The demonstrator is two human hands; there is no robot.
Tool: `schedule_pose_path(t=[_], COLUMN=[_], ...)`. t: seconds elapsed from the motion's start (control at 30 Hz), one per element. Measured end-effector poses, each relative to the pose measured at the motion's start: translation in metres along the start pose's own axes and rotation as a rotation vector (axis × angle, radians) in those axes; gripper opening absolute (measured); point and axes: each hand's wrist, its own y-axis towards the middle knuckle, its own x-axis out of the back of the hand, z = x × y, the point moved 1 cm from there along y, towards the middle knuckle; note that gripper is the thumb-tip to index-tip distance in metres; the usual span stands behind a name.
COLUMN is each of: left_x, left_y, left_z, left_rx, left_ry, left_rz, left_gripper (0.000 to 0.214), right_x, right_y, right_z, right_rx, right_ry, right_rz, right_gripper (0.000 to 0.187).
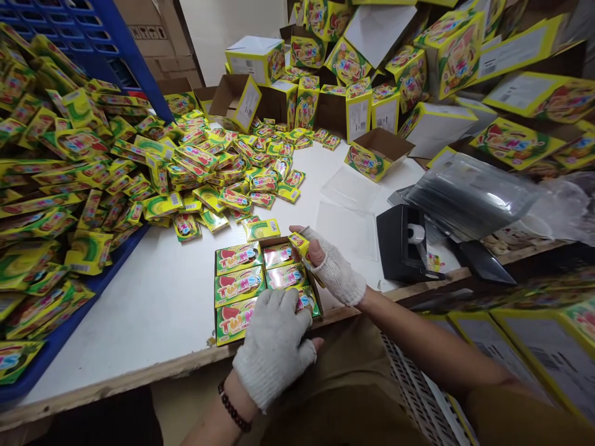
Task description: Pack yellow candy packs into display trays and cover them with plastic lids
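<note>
An open display box (215,297) stands at the table's front edge, with several small "TWINS" packs (239,285) in two columns inside. My left hand (276,337), in a white fingerless knit glove, lies palm down over the near packs. Its fingers rest on them and its thumb is apart; what lies under the palm is hidden. At the box's right side, my gloved right hand (332,266) pinches one small yellow-green pack (300,243) between thumb and fingers, above the box's far right corner. A loose pack (261,229) lies just behind the box.
Loose packs (199,161) are heaped at the back and left, spilling from a blue crate (121,254). Display cartons (357,114) are piled behind. Clear plastic sheets (348,229), a black tape dispenser (395,238) and clear plastic bags (469,192) lie to the right.
</note>
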Motion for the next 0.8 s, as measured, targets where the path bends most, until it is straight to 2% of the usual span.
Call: schedule_pose_path(t=[0.07, 0.13, 0.2, 0.27, 0.33, 0.43, 0.57, 0.8], left_x=[0.0, 0.0, 0.0, -0.003, -0.007, -0.016, -0.023, -0.025], left_y=[-0.005, -0.016, -0.03, -0.042, -0.051, -0.057, -0.059, -0.056], left_z=[0.002, 0.01, 0.023, 0.038, 0.05, 0.058, 0.058, 0.055], left_rx=[-0.046, -0.077, -0.037, 0.046, 0.095, 0.117, 0.161, 0.147], left_ry=[-0.072, -0.141, -0.135, -0.066, -0.033, -0.118, -0.241, -0.245], left_rz=[-0.095, -0.279, -0.474, -0.584, -0.616, -0.645, -0.688, -0.731], left_gripper=[0.021, 0.011, 0.004, 0.013, 0.023, 0.028, 0.026, 0.024], right_x=[-0.002, -0.005, -0.009, -0.013, -0.019, -0.029, -0.037, -0.043], right_y=[-0.005, -0.012, -0.019, -0.025, -0.028, -0.03, -0.028, -0.033], right_z=[0.0, 0.0, -0.001, -0.003, -0.003, -0.001, 0.0, -0.007], right_rx=[0.052, 0.156, 0.289, 0.365, 0.368, 0.347, 0.324, 0.294], right_ry=[-0.035, -0.164, -0.418, -0.708, -0.898, -1.0, -1.015, -1.013], right_rz=[0.043, 0.127, 0.216, 0.302, 0.392, 0.469, 0.478, 0.439], right_gripper=[0.071, 0.065, 0.064, 0.062, 0.057, 0.058, 0.062, 0.068])
